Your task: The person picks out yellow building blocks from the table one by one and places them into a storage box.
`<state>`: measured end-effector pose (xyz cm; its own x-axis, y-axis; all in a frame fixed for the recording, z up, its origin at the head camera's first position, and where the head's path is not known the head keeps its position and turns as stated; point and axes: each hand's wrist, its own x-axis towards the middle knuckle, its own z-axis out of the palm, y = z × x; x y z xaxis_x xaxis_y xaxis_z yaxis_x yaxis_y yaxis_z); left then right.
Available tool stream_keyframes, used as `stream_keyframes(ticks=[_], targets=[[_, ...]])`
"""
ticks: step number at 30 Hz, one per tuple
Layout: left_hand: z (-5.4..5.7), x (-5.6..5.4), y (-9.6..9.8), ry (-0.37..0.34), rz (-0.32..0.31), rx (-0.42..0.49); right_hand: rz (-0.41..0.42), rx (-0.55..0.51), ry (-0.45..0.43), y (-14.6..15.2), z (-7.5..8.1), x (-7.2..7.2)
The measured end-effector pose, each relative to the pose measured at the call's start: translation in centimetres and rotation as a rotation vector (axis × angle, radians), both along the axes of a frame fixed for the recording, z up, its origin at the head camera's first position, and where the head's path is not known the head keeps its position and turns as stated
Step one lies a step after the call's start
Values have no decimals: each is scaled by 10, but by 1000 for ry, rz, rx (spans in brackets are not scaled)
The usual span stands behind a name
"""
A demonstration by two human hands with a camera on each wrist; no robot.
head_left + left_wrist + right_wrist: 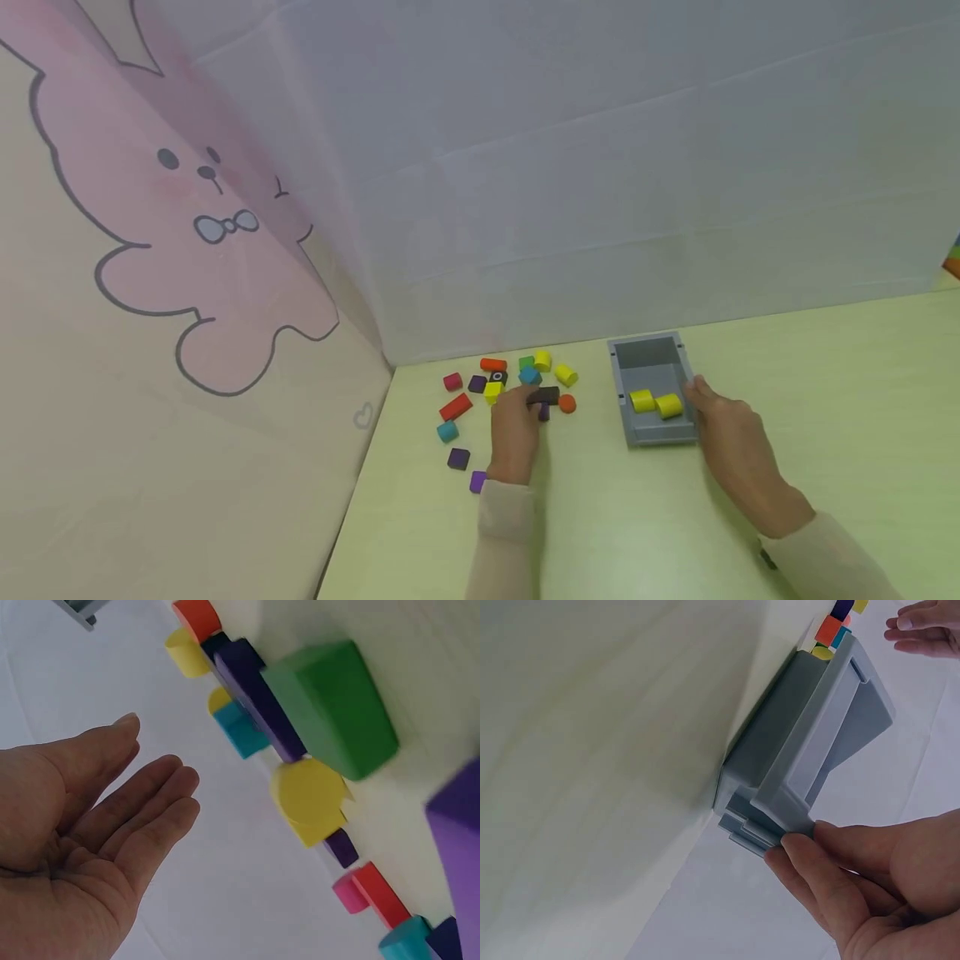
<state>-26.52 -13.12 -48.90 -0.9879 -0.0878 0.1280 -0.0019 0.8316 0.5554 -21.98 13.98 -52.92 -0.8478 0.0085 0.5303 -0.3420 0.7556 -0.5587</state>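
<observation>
My left hand (515,429) hovers over a group of coloured blocks with its fingers loosely bent and nothing held; the left wrist view shows the palm empty. Nearest to it are a yellow block (493,392), a dark long block (543,396) and a blue block (530,375). A green block (337,709) looms close in the left wrist view. With thumb and fingers my right hand (742,454) pinches the right edge of a grey plastic bin (780,750). Inside the bin lie two yellow cylinders (642,401).
Several more blocks lie left of the bin, among them a red block (456,407), a teal cylinder (447,431) and an orange disc (567,403). A pale cloth wall (600,167) rises behind the table (600,517). A rabbit picture (187,192) covers the left wall.
</observation>
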Motion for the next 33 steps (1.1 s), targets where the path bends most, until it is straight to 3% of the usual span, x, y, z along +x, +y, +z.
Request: stream_keyframes(ticks=[7, 12, 16, 22, 33], targets=[[-3, -1, -14, 33, 36, -28, 5, 0, -3, 4, 0, 2], [-6, -2, -22, -1, 69, -19, 2, 5, 3, 6, 0, 2], [-8, -2, -28, 13, 88, -15, 2, 6, 13, 6, 0, 2], [-11, -2, -34, -8, 89, -20, -4, 10, 31, 4, 0, 2], [-13, -7, -39, -53, 74, -72, 12, 5, -19, 1, 3, 1]])
